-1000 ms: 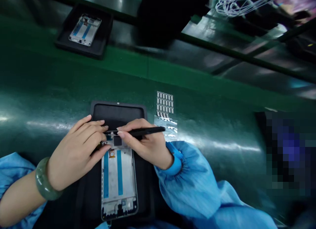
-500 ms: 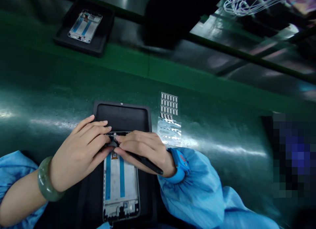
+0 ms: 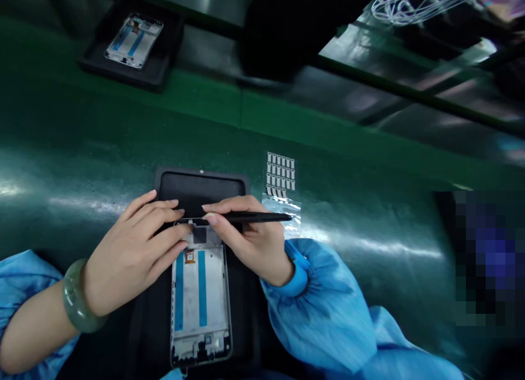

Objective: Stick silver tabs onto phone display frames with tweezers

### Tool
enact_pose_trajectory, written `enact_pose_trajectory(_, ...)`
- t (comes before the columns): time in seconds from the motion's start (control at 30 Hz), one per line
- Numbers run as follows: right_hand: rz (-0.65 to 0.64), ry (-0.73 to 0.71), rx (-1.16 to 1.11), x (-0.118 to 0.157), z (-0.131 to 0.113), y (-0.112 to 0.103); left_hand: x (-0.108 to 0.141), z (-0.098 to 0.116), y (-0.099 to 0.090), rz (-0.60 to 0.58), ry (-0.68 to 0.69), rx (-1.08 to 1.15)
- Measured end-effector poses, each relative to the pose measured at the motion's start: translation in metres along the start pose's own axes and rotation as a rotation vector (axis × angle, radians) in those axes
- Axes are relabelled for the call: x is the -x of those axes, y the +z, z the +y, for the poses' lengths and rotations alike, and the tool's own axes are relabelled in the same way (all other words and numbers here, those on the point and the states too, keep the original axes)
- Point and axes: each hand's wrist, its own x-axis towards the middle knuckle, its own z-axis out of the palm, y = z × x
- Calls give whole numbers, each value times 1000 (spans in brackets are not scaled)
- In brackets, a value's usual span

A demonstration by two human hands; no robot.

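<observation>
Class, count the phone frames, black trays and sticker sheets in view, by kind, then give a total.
Phone frames: 2
Black trays: 2
Sticker sheets: 1
Total: 5

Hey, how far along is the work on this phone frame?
Done, it seems: a second phone frame lies further off, looking much like this one. In hand: the right hand holds a black pen-like tool at the top edge of the phone frame, with the left hand beside it. Left, probably: many small parts remain on their clear sheet.
</observation>
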Motion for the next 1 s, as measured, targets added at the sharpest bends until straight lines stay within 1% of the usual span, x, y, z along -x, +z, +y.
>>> enact_pose_trajectory(0.13,-14,27,-34,0,1,0,-1,2,-1,-8,19,-72)
enact_pose_trajectory(0.33,-19,72,-60,-2,0,1,5,13,1,-55,-50,-160)
enact_pose_trajectory(0.47,-17,57,-80,-3,1,2,11,18,4,-80,-65,-219)
enact_pose_trajectory(0.57,-44,13,-98,-5,3,4,13,17,6,-88,-52,-244)
enact_pose_trajectory(0.77,-124,-98,-129,-8,4,6,12,15,8,-53,-43,-237)
enact_pose_trajectory(1.0,-153,-364,-92,-3,7,5,10,12,9,-28,-51,-202)
